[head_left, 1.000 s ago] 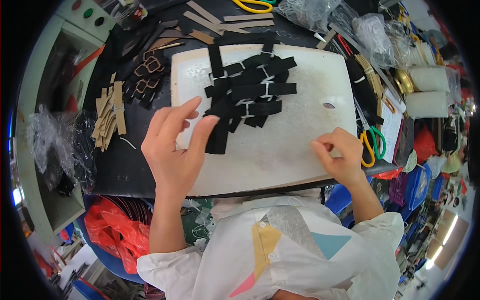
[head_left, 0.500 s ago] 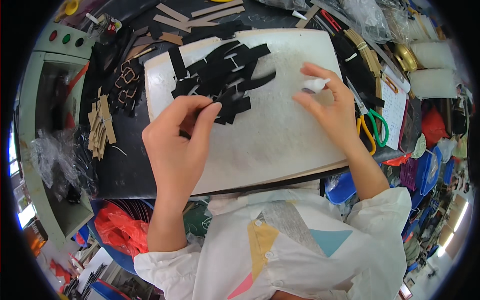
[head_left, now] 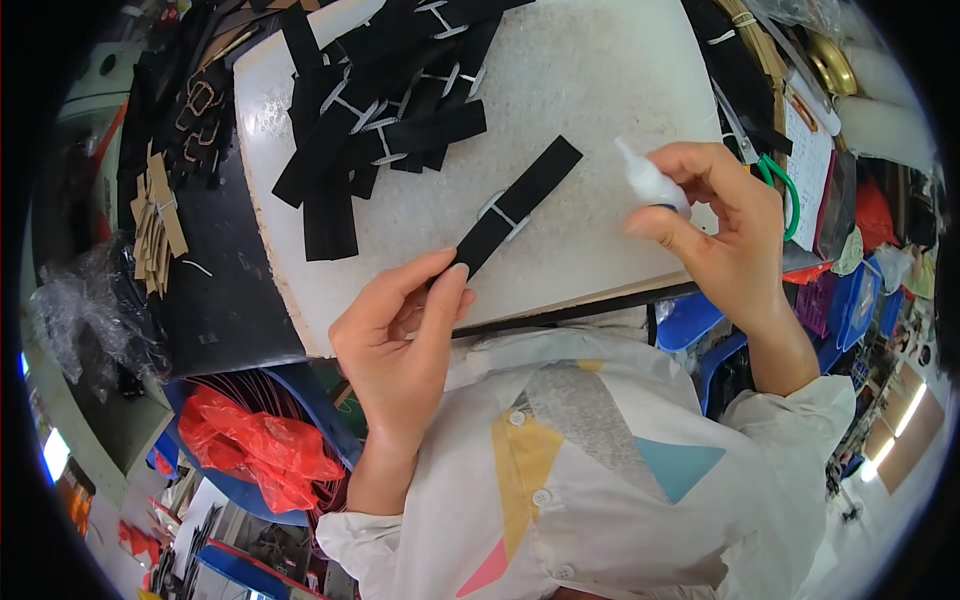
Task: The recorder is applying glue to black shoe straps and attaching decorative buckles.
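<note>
Between the thumb and fingers of my left hand (head_left: 400,325) is the near end of a black fabric strap (head_left: 545,178). A silvery metal buckle (head_left: 518,228) sits around the strap's middle, and the far end points up to the right over the white board (head_left: 610,80). My right hand (head_left: 740,235) grips a small white nozzle bottle (head_left: 655,185), its tip up and to the left, just right of the strap's far end. A heap of similar black straps (head_left: 330,225) with silvery buckles lies on the board's far left.
Left of the board lie a bundle of tan strips (head_left: 160,215) and several copper-coloured buckles (head_left: 195,125). Green-handled scissors (head_left: 785,195) and a written sheet (head_left: 808,150) are on the right. A red plastic bag (head_left: 255,445) hangs below the table's left front.
My left hand has drawn one buckled strap from the heap toward me. The bottle in my right hand now points up to the left instead of right. The view has shifted.
</note>
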A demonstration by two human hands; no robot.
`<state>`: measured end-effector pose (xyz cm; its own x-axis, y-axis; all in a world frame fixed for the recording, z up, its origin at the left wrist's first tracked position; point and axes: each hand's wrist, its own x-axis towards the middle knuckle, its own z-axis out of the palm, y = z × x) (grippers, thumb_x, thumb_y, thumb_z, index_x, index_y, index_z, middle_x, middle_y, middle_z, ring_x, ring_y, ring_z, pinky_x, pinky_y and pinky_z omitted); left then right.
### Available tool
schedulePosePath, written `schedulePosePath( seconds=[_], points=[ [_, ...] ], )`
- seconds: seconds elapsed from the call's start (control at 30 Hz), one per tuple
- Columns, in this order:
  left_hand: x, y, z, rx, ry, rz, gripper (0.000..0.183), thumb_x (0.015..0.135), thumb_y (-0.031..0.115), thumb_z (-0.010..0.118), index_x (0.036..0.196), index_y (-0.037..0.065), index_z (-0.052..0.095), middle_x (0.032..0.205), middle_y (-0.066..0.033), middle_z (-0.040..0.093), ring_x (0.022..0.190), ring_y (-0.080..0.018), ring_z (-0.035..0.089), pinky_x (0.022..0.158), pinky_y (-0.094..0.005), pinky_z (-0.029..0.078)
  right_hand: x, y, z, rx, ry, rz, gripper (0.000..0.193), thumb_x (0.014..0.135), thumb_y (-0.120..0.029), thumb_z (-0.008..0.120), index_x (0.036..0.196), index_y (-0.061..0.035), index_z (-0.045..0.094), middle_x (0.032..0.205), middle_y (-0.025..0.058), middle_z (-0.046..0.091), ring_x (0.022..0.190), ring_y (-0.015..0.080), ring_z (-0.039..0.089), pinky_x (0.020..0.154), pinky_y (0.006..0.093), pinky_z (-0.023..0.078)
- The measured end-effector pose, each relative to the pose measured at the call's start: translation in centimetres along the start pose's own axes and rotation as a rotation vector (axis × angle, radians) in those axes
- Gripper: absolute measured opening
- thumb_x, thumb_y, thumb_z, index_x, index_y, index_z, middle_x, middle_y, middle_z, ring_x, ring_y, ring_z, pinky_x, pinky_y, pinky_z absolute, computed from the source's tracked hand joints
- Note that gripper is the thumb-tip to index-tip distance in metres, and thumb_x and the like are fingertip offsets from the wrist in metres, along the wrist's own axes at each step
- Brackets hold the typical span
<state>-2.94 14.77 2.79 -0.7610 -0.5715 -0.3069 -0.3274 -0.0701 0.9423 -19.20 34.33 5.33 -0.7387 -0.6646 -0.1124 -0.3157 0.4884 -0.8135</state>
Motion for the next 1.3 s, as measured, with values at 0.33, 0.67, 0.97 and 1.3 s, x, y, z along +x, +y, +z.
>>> schedulePosePath(
  seconds=[0.33, 0.67, 0.97, 1.3],
  points=[
    [0.3, -0.9, 0.4, 0.086, 0.010, 0.156, 0.017, 0.085, -0.008, 0.069, 0.102, -0.007, 0.071, 0.082, -0.0128, 0.068, 0.072, -0.0148, 0.070, 0.062, -0.0205, 0.054, 2.0, -0.5, 1.2, -0.559, 0.140, -0.729, 0.037, 0.060, 0.001, 0.073, 0.097, -0.0014, 0.071, 0.092, 0.0103, 0.067, 0.081, 0.0278, 0.062, 0.067, 0.0338, 0.051],
    [0.4, -0.7, 0.3, 0.127, -0.027, 0.170, 0.016, 0.088, -0.006, 0.068, 0.104, -0.009, 0.069, 0.086, -0.0102, 0.067, 0.071, -0.0133, 0.068, 0.064, -0.0203, 0.053, 2.5, -1.4, 2.7, -0.723, 0.094, -0.922, 0.043, 0.058, -0.013, 0.064, 0.097, 0.0026, 0.071, 0.096, 0.0099, 0.068, 0.082, 0.0248, 0.062, 0.064, 0.0316, 0.045],
    [0.5, -0.6, 0.4, 0.123, -0.033, 0.163, 0.017, 0.088, -0.006, 0.068, 0.105, -0.008, 0.069, 0.085, -0.0101, 0.066, 0.071, -0.0137, 0.068, 0.064, -0.0203, 0.053, 1.4, -1.8, 2.5, -0.777, 0.106, -0.876, 0.039, 0.060, -0.015, 0.064, 0.094, 0.0021, 0.072, 0.096, 0.0098, 0.068, 0.083, 0.0241, 0.063, 0.065, 0.0316, 0.044],
    [0.5, -0.5, 0.2, 0.151, -0.042, 0.154, 0.017, 0.088, -0.006, 0.067, 0.104, -0.008, 0.069, 0.085, -0.0100, 0.066, 0.071, -0.0135, 0.068, 0.064, -0.0200, 0.052, 1.9, -2.6, 2.8, -0.757, 0.103, -0.830, 0.040, 0.059, -0.014, 0.063, 0.094, 0.0025, 0.072, 0.091, 0.0080, 0.068, 0.079, 0.0238, 0.064, 0.065, 0.0321, 0.042]
  ],
)
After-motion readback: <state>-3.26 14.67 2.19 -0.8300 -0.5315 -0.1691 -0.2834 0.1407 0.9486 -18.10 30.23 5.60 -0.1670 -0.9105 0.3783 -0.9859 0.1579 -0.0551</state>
